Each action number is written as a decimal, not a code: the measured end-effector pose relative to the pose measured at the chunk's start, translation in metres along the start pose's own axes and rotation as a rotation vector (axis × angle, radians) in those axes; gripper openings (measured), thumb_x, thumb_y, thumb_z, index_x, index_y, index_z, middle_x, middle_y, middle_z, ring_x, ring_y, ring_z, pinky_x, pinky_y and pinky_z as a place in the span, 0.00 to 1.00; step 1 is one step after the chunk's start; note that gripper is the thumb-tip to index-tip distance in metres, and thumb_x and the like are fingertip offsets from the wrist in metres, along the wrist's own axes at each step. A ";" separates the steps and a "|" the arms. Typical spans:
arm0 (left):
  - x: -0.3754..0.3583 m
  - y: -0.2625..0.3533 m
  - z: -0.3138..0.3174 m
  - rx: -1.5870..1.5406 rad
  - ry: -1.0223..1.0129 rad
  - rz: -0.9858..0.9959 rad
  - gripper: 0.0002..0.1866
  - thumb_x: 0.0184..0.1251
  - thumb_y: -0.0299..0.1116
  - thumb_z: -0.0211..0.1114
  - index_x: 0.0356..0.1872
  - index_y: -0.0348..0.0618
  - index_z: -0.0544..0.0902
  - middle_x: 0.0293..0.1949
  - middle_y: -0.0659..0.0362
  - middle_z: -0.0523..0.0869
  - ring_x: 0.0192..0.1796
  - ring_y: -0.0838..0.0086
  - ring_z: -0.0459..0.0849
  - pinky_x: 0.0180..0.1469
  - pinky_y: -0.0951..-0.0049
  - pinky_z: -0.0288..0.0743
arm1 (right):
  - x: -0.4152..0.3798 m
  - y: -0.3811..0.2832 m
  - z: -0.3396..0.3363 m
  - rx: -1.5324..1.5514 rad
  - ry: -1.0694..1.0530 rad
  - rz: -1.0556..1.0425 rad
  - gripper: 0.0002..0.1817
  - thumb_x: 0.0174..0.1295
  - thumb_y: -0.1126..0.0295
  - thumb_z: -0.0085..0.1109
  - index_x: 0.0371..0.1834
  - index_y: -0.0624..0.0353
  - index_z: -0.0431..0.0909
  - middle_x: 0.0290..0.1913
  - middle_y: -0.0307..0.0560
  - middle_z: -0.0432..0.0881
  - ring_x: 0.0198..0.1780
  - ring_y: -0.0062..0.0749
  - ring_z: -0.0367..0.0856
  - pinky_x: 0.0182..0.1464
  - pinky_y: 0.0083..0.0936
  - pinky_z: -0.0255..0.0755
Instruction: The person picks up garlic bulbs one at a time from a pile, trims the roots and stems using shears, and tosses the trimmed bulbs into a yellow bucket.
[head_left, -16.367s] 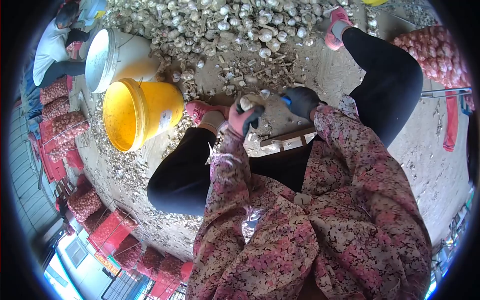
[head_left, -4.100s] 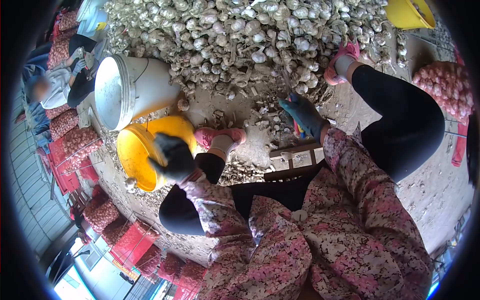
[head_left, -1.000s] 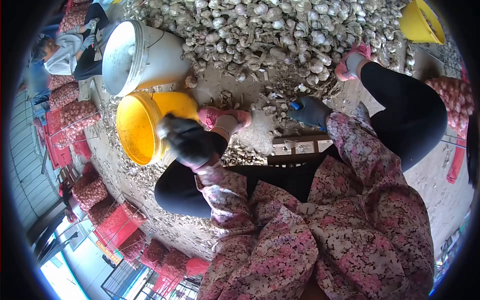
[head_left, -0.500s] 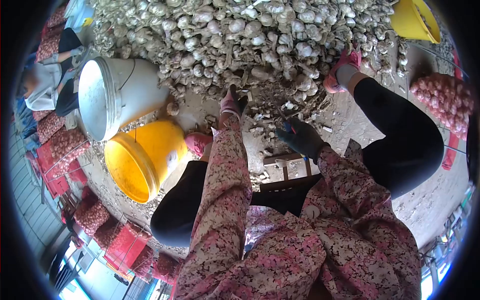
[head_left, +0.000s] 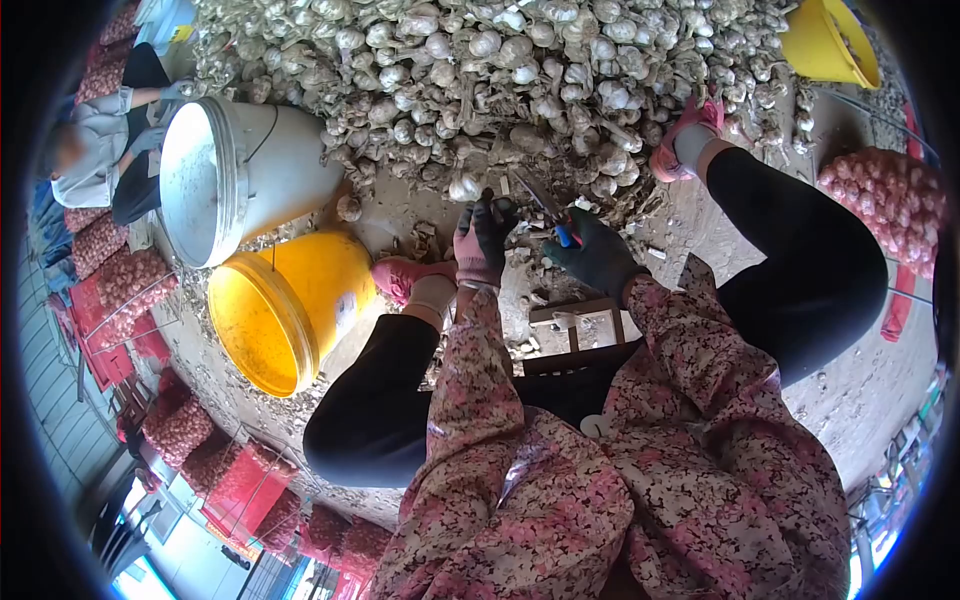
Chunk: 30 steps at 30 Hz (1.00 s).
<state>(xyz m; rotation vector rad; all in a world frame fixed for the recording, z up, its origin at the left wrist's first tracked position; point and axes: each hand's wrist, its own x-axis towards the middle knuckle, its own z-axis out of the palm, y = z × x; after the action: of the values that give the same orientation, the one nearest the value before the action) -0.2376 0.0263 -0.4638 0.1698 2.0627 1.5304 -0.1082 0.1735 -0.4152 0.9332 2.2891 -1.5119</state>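
Note:
My left hand (head_left: 484,240), in a pink and dark glove, is closed at the near edge of the garlic heap (head_left: 450,80). A pale garlic bulb (head_left: 465,187) sticks out at its fingertips. My right hand (head_left: 597,250), in a dark glove, is wrapped around a pair of shears with blue and red handles (head_left: 566,237). Their metal blades (head_left: 541,196) point up and left towards the heap, a little to the right of the bulb. The fingers partly hide the handles.
A white bucket (head_left: 270,165) and a yellow bucket (head_left: 325,285) lie tipped at left. Another yellow bucket (head_left: 822,42) is at upper right. Red net sacks (head_left: 880,205) of garlic stand at both sides. A person (head_left: 98,150) sits at far left. Scraps litter the floor.
My left hand has drawn back from the heap with a garlic bulb at its fingertips. My right hand has turned the shears, whose blades now show clearly, closer to the left hand.

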 end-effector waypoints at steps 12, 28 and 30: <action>-0.055 0.042 -0.024 -0.316 -0.053 0.310 0.37 0.54 0.09 0.59 0.68 0.43 0.63 0.62 0.56 0.73 0.60 0.68 0.76 0.61 0.68 0.74 | -0.053 -0.056 -0.042 -0.644 0.004 -0.374 0.43 0.49 0.53 0.69 0.65 0.63 0.63 0.43 0.58 0.79 0.43 0.50 0.80 0.46 0.40 0.74; -0.086 0.068 -0.026 0.039 -0.129 0.048 0.36 0.48 0.22 0.74 0.61 0.39 0.69 0.49 0.54 0.83 0.50 0.71 0.83 0.54 0.73 0.77 | -0.060 -0.024 -0.027 -0.523 0.105 -0.548 0.42 0.47 0.48 0.66 0.62 0.63 0.66 0.38 0.56 0.79 0.42 0.48 0.80 0.45 0.41 0.73; -0.083 0.059 -0.025 0.076 -0.100 0.038 0.36 0.48 0.21 0.73 0.62 0.38 0.68 0.50 0.54 0.83 0.53 0.70 0.82 0.55 0.72 0.77 | -0.060 -0.028 -0.029 -0.495 -0.049 -0.439 0.44 0.49 0.49 0.67 0.64 0.66 0.63 0.44 0.61 0.79 0.44 0.53 0.79 0.47 0.42 0.74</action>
<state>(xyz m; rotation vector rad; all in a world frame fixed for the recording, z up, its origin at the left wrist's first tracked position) -0.1940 -0.0094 -0.3750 0.3090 2.0503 1.4369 -0.0757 0.1696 -0.3508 0.2697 2.7590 -0.9846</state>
